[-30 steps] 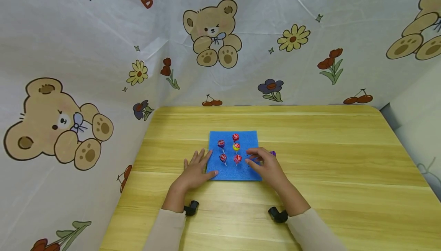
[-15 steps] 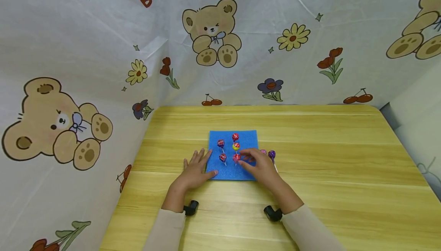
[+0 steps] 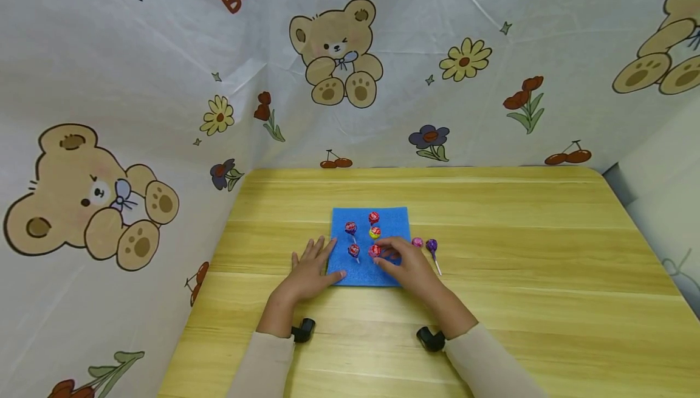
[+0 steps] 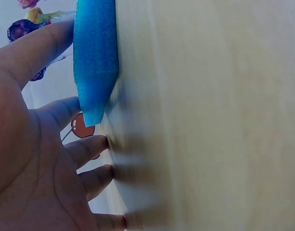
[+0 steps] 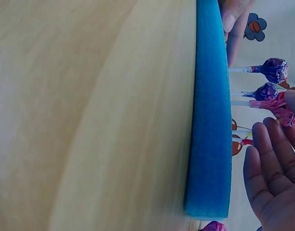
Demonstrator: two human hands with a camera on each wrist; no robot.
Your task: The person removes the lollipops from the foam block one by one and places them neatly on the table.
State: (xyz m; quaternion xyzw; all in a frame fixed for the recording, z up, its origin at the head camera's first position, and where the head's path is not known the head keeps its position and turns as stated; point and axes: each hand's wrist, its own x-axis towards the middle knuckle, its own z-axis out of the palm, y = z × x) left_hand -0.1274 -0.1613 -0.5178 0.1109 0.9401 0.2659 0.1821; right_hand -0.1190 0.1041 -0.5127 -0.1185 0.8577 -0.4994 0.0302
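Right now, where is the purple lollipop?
In the head view, the purple lollipop lies on the wooden table, right of the blue foam pad, beside a pink lollipop.

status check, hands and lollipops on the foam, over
Left hand flat, holding down blue foam pad. Right hand pinching a red lollipop standing in the pad. Two loose lollipops on the table beside the pad, not in the way.
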